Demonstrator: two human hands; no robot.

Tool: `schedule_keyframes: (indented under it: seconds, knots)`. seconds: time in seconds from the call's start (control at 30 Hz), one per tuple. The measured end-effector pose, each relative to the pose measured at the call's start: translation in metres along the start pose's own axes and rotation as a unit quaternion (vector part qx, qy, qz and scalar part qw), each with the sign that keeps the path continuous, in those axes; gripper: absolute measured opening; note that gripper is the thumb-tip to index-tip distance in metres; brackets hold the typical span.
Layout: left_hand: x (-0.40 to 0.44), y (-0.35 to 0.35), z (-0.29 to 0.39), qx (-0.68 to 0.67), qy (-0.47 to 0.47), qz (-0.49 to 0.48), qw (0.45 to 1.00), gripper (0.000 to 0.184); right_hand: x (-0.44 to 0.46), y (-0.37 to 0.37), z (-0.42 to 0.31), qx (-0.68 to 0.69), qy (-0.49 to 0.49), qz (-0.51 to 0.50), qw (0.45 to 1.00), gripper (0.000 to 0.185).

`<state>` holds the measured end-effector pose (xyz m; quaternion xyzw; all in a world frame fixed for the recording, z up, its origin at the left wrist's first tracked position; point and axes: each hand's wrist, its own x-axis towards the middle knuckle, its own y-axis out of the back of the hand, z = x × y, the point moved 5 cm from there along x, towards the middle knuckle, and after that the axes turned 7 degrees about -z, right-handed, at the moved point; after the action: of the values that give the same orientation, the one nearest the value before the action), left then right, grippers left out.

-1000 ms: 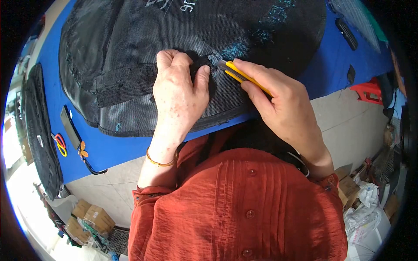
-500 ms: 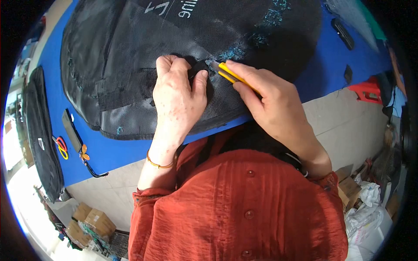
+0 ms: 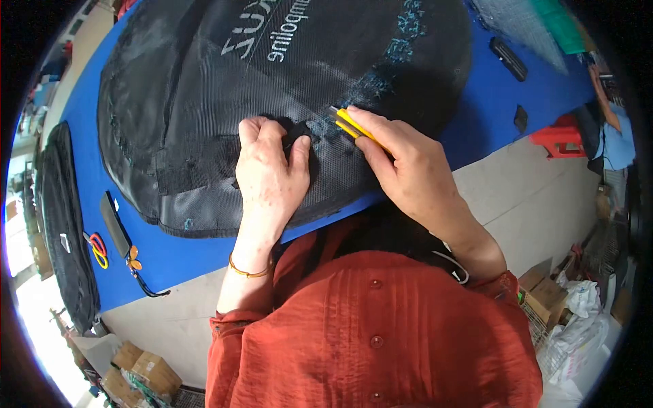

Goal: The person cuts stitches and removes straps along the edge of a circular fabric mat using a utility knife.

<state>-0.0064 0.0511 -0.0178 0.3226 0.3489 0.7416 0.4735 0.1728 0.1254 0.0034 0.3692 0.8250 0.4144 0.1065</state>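
A large black mesh fabric piece with mirrored white lettering lies over the blue table. My left hand presses on it, fingers curled around a folded black strap or flap, thumb on the near side. In my right hand is a yellow utility knife, its blade pointing up and left, just above the mesh. Whether the blade touches the cloth I cannot tell. Beside the blade, frayed blue threads run in a line toward the far right.
Left on the blue table are red-and-yellow scissors, a dark flat case and a long black bag. A black object lies right. A red stool and another person are beyond; boxes stand below.
The knife has shifted away from the strap, its blade now further from my left thumb. My left hand keeps its hold. The view has shifted slightly, showing more lettering.
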Motion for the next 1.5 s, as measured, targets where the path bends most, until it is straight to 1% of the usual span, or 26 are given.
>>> schedule_keyframes:
  seconds: [0.07,0.1,0.13,0.2,0.23,0.27,0.33,0.47,0.67,0.8,0.83,0.9,0.93,1.0,1.03,1.1,1.13,1.2,1.23,1.3,1.33,1.37,1.4,1.43,1.47,1.5]
  knots:
    - [0.0,-0.001,-0.001,0.003,0.003,-0.001,1.0,0.031,0.0,0.0,-0.001,0.021,0.029,0.021,0.999,0.038]
    - [0.001,-0.001,-0.001,0.001,-0.001,0.005,1.0,0.031,0.002,-0.002,0.001,0.049,0.034,0.013,0.998,0.036]
    - [0.0,-0.001,-0.001,-0.002,-0.001,0.005,1.0,0.031,0.003,-0.009,0.007,0.044,0.038,0.018,0.998,0.036]
    - [-0.001,-0.002,-0.002,-0.004,-0.005,0.012,1.0,0.031,0.009,-0.02,0.018,0.174,0.091,0.05,0.979,0.035]
    - [-0.001,-0.002,-0.003,-0.001,-0.006,0.011,1.0,0.031,0.008,-0.02,0.023,0.231,-0.026,-0.021,0.972,0.034]
    - [-0.001,-0.003,-0.003,0.003,-0.007,0.011,1.0,0.031,0.008,-0.018,0.021,0.227,-0.019,-0.018,0.974,0.034]
    - [-0.001,-0.002,-0.001,-0.003,-0.002,0.014,1.0,0.03,0.006,-0.023,0.029,0.309,-0.108,-0.056,0.943,0.037]
    - [-0.002,-0.003,-0.001,-0.009,-0.011,0.027,1.0,0.029,0.007,-0.022,0.032,0.331,-0.13,-0.087,0.931,0.037]
    - [-0.004,-0.005,-0.002,0.005,-0.053,0.058,0.997,0.031,0.006,-0.025,0.034,0.358,-0.137,-0.079,0.92,0.038]
    - [-0.006,-0.006,-0.003,0.006,-0.053,0.056,0.997,0.03,0.006,-0.027,0.035,0.375,-0.123,-0.08,0.915,0.038]
    - [-0.005,-0.005,-0.004,-0.01,-0.03,0.036,0.999,0.031,0.006,-0.027,0.035,0.37,-0.12,-0.085,0.917,0.039]
    - [-0.005,-0.002,-0.009,-0.037,-0.027,0.055,0.997,0.031,0.008,-0.029,0.037,0.366,-0.111,-0.088,0.92,0.04]
    - [-0.005,0.002,-0.01,-0.044,-0.046,0.083,0.995,0.032,0.009,-0.027,0.036,0.367,-0.107,-0.085,0.92,0.04]
    - [-0.009,0.006,-0.018,-0.076,-0.009,0.1,0.992,0.034,0.008,-0.027,0.035,0.37,-0.101,-0.094,0.919,0.04]
    - [-0.012,0.014,-0.013,-0.07,-0.008,0.112,0.991,0.034,0.007,-0.026,0.036,0.373,-0.1,-0.094,0.918,0.04]
    - [-0.019,0.036,0.004,-0.107,-0.02,0.129,0.986,0.031,0.008,-0.027,0.036,0.391,-0.106,-0.102,0.909,0.04]
    - [-0.024,0.047,0.013,-0.127,-0.04,0.126,0.983,0.022,0.009,-0.026,0.034,0.393,-0.103,-0.102,0.908,0.04]
    - [-0.031,0.068,0.033,-0.169,-0.11,0.095,0.975,0.015,0.009,-0.024,0.031,0.373,-0.128,-0.106,0.913,0.04]
    - [-0.033,0.079,0.052,-0.118,-0.146,0.089,0.978,0.01,0.009,-0.025,0.033,0.383,-0.123,-0.099,0.91,0.039]
    - [-0.035,0.091,0.097,-0.031,-0.248,0.041,0.967,0.015,0.01,-0.028,0.036,0.389,-0.119,-0.108,0.907,0.038]
    - [-0.036,0.093,0.115,-0.049,-0.286,-0.013,0.957,0.019,0.011,-0.031,0.04,0.395,-0.083,-0.101,0.909,0.037]
    - [-0.039,0.09,0.128,-0.049,-0.329,-0.05,0.942,0.021,0.016,-0.034,0.041,0.396,0.013,-0.065,0.916,0.037]
    - [-0.043,0.09,0.143,-0.08,-0.398,-0.077,0.911,0.023,0.015,-0.042,0.055,0.379,-0.05,-0.067,0.921,0.037]
    - [-0.047,0.078,0.147,-0.088,-0.37,-0.179,0.907,0.024,0.017,-0.044,0.057,0.365,-0.052,-0.054,0.928,0.037]
    - [-0.051,0.093,0.169,-0.05,-0.443,-0.146,0.883,0.024,0.02,-0.038,0.043,0.35,-0.056,-0.04,0.934,0.037]
    - [-0.055,0.105,0.188,-0.011,-0.511,-0.111,0.852,0.025,0.011,-0.029,0.039,0.37,-0.147,-0.095,0.912,0.037]
